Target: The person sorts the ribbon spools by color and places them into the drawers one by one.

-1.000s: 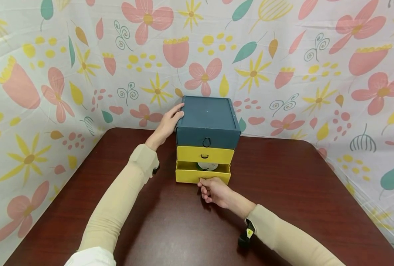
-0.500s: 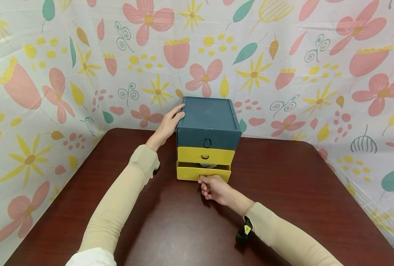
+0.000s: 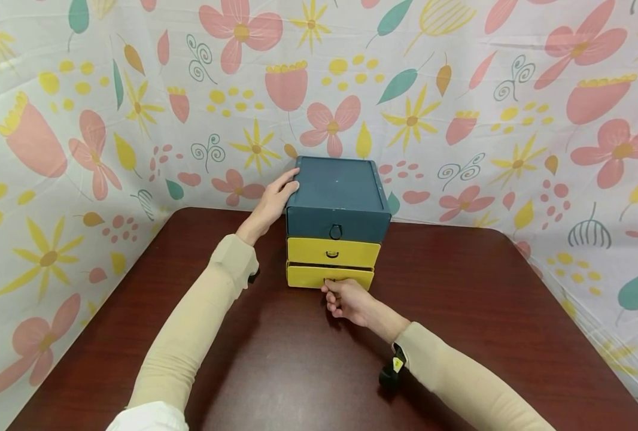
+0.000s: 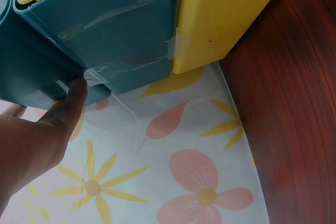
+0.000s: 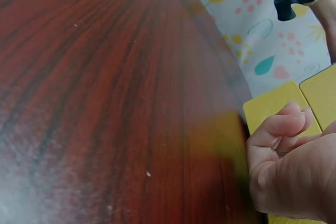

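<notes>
A small chest of drawers stands on the table, with a dark blue top unit (image 3: pixel 336 188) above two yellow drawers. My left hand (image 3: pixel 269 206) rests along the blue unit's left upper edge; in the left wrist view its extended finger (image 4: pixel 77 95) touches the blue side wall. With curled fingers, my right hand (image 3: pixel 352 303) pinches the small dark handle (image 3: pixel 327 281) of the bottom yellow drawer (image 3: pixel 303 276). That drawer sticks out slightly, leaving a thin dark gap at its top. Above it the middle yellow drawer (image 3: pixel 351 257) sits flush.
The dark red wooden table (image 3: pixel 276 359) stretches in front of the chest and to both sides. A flower-patterned cloth (image 3: pixel 432 120) hangs close behind it. Clear tape (image 4: pixel 181 45) runs across the chest's side.
My right hand has pushed the bottom drawer inward, away from me, so the round white thing seen inside it earlier is now hidden. The left hand has stayed in place.
</notes>
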Tool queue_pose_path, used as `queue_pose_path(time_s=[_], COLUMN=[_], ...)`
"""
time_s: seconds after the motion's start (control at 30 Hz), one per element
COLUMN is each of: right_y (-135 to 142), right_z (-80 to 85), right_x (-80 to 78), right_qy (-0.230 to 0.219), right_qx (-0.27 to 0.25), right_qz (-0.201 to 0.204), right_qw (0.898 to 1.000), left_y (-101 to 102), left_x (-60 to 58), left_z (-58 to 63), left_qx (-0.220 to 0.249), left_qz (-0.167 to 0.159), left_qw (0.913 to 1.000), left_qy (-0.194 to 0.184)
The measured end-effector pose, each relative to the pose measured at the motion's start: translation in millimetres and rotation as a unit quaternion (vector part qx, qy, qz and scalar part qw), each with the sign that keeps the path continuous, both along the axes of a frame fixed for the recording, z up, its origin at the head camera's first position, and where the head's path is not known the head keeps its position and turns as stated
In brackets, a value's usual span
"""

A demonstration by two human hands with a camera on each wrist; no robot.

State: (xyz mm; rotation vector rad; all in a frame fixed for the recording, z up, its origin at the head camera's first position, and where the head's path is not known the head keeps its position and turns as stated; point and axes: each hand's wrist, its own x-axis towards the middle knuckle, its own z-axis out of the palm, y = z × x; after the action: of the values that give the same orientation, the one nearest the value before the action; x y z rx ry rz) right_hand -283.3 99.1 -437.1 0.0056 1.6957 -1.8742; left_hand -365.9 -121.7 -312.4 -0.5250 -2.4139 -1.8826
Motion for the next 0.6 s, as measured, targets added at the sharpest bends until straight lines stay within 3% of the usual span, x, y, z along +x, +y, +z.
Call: queue_pose_path(time_s=[0.6], right_y=[-0.4], right_z=[2.7], right_x=[-7.4], right_qy=[-0.013], right_qx=[0.01], right_qz=[0.003], right_qw=[1.0], left_y=[-0.4], left_x=[0.2], left_z=[0.1], left_qx=[-0.007], left_qz=[0.003], left_qw=[1.0], left_qy=[0.004])
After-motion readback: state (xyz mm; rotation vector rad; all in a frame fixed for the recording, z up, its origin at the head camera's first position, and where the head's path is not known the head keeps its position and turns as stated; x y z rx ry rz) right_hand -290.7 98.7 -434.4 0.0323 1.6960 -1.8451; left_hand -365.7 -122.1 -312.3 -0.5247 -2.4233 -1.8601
